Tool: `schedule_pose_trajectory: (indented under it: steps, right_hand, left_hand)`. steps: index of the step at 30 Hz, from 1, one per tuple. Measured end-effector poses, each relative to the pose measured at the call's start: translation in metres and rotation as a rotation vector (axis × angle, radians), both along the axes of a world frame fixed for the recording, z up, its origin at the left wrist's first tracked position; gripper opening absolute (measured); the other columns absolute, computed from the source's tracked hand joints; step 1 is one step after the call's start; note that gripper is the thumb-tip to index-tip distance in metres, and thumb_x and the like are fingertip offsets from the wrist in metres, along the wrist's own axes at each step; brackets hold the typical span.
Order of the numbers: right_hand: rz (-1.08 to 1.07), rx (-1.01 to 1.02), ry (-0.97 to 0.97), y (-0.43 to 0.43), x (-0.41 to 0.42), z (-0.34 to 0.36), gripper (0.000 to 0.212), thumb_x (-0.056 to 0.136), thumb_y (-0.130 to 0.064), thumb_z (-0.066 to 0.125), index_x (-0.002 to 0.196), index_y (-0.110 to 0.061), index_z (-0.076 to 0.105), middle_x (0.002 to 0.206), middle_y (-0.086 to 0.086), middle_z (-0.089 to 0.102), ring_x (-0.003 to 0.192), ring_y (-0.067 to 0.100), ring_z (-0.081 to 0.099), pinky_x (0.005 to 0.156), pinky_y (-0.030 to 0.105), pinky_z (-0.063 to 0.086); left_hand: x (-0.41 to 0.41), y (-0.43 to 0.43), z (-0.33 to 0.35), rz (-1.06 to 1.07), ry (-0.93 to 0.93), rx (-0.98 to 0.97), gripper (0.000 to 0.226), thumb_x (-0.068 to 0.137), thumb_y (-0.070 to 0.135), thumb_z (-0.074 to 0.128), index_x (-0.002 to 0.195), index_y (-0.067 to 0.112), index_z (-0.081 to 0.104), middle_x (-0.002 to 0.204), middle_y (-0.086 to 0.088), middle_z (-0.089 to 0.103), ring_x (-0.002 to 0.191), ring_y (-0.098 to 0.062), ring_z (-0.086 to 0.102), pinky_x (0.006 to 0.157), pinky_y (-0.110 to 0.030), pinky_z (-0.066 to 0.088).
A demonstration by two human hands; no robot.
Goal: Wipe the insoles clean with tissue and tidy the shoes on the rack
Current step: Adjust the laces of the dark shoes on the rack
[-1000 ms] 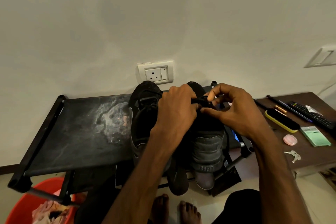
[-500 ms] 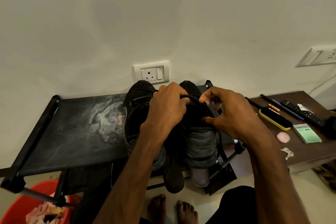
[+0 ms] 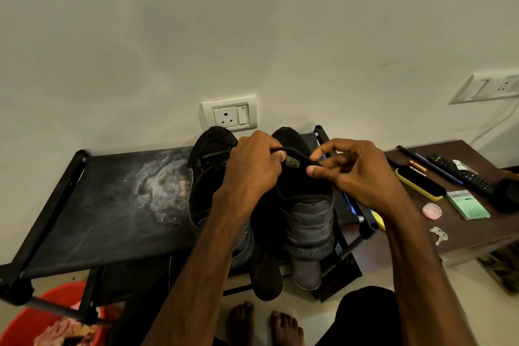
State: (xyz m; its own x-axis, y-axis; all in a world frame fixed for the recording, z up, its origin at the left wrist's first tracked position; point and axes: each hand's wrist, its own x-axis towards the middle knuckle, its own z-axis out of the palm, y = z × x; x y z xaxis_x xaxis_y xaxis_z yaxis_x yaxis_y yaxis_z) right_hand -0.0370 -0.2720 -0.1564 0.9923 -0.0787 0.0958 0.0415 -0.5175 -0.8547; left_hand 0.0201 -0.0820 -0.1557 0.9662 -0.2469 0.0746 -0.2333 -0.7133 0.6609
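Two black sneakers stand side by side, toes to the wall, on the dusty black rack shelf (image 3: 112,205). The left shoe (image 3: 209,166) is partly behind my left forearm. On the right shoe (image 3: 309,222), my left hand (image 3: 252,168) grips the tongue's top edge, and my right hand (image 3: 354,174) pinches the same edge from the right, holding the shoe mouth wide. A dark insole (image 3: 268,275) hangs over the shelf's front edge between the shoes. A greyish one (image 3: 306,272) sticks out below the right shoe's heel. No tissue shows.
A brown side table (image 3: 460,233) on the right carries a yellow-backed brush (image 3: 421,184), remote (image 3: 463,174), green packet (image 3: 467,203), pink lid (image 3: 432,211) and keys (image 3: 438,234). A red tub (image 3: 36,317) with cloth sits lower left. A wall socket (image 3: 229,114) is behind the shoes. My bare feet (image 3: 264,323) are below.
Both hands have pulled the right shoe's tongue up and apart, widening the mouth; my right fingers have spread out. The camera view has shifted slightly to the right.
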Motion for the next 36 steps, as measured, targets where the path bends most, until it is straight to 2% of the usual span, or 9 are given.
schedule_pose_trajectory:
  steps: [5,7,10,14,20,26,30,33,36]
  right_hand:
    - [-0.008,-0.284,-0.086,0.011,0.000,0.007,0.029,0.068,-0.034,0.092,0.093,-0.032,0.077,0.079,-0.009,0.073,0.069,0.007,0.067,0.068,0.025,0.058]
    - [-0.031,-0.427,-0.108,0.016,0.002,0.009,0.034,0.066,-0.037,0.093,0.096,-0.037,0.077,0.089,-0.012,0.070,0.081,0.008,0.065,0.074,0.029,0.057]
    - [-0.069,-0.512,-0.214,0.021,0.005,0.006,0.026,0.068,-0.026,0.091,0.090,-0.032,0.078,0.096,-0.009,0.066,0.095,0.012,0.059,0.078,0.035,0.052]
    - [-0.028,-0.425,-0.305,0.026,0.005,-0.002,0.017,0.074,-0.012,0.085,0.084,-0.022,0.076,0.093,-0.010,0.069,0.086,0.009,0.063,0.073,0.034,0.055]
    - [-0.109,-0.361,-0.297,0.023,0.008,-0.003,0.011,0.080,-0.019,0.083,0.086,-0.022,0.074,0.077,-0.012,0.070,0.075,0.006,0.066,0.073,0.036,0.056]
    - [-0.148,-0.300,-0.264,0.016,0.014,-0.008,0.010,0.081,-0.018,0.082,0.085,-0.024,0.074,0.076,-0.013,0.070,0.072,0.004,0.066,0.067,0.024,0.054]
    - [-0.130,-0.251,-0.232,0.012,0.019,-0.010,0.008,0.083,-0.016,0.081,0.087,-0.020,0.075,0.077,-0.009,0.071,0.073,0.006,0.067,0.066,0.016,0.052]
    - [-0.099,-0.189,-0.154,0.009,0.023,-0.011,0.006,0.086,-0.015,0.079,0.089,-0.017,0.075,0.077,-0.004,0.073,0.072,0.011,0.070,0.066,0.020,0.056]
    - [-0.057,-0.080,-0.068,0.005,0.027,-0.011,0.003,0.090,-0.013,0.076,0.091,-0.012,0.074,0.075,0.004,0.074,0.067,0.022,0.071,0.057,0.023,0.056]
  left_hand:
    - [0.001,0.002,-0.001,0.045,-0.011,0.000,0.016,0.098,0.028,0.063,0.095,0.023,0.078,0.086,0.002,0.073,0.084,-0.017,0.069,0.084,-0.042,0.058]
    - [0.001,0.002,0.000,0.052,-0.013,0.004,0.017,0.099,0.028,0.063,0.095,0.022,0.078,0.086,0.002,0.072,0.084,-0.017,0.068,0.085,-0.042,0.057]
    - [0.000,0.000,0.001,0.053,-0.022,0.008,0.017,0.099,0.028,0.062,0.099,0.022,0.078,0.090,0.001,0.073,0.088,-0.019,0.068,0.087,-0.042,0.057]
    - [0.002,0.002,0.003,0.020,-0.026,0.030,0.016,0.097,0.031,0.065,0.101,0.022,0.077,0.093,0.001,0.073,0.091,-0.019,0.068,0.086,-0.043,0.057]
    - [-0.003,0.008,0.010,-0.083,0.045,0.090,0.036,0.082,0.029,0.083,0.114,0.020,0.072,0.106,-0.001,0.072,0.103,-0.017,0.067,0.091,-0.035,0.056]
    - [-0.006,0.004,0.010,-0.086,0.032,0.130,0.036,0.084,0.019,0.081,0.118,0.019,0.070,0.102,-0.003,0.069,0.090,-0.016,0.064,0.077,-0.024,0.049]
    - [-0.006,0.003,0.009,-0.084,0.023,0.148,0.035,0.085,0.017,0.079,0.119,0.020,0.070,0.102,-0.003,0.068,0.088,-0.015,0.062,0.072,-0.022,0.044]
    - [-0.006,0.004,0.008,-0.094,0.013,0.156,0.035,0.086,0.018,0.078,0.120,0.022,0.069,0.103,-0.002,0.067,0.087,-0.013,0.058,0.073,-0.022,0.042]
    - [-0.006,0.004,0.007,-0.101,0.009,0.166,0.035,0.086,0.018,0.078,0.119,0.023,0.069,0.105,-0.003,0.067,0.092,-0.015,0.058,0.077,-0.025,0.043]
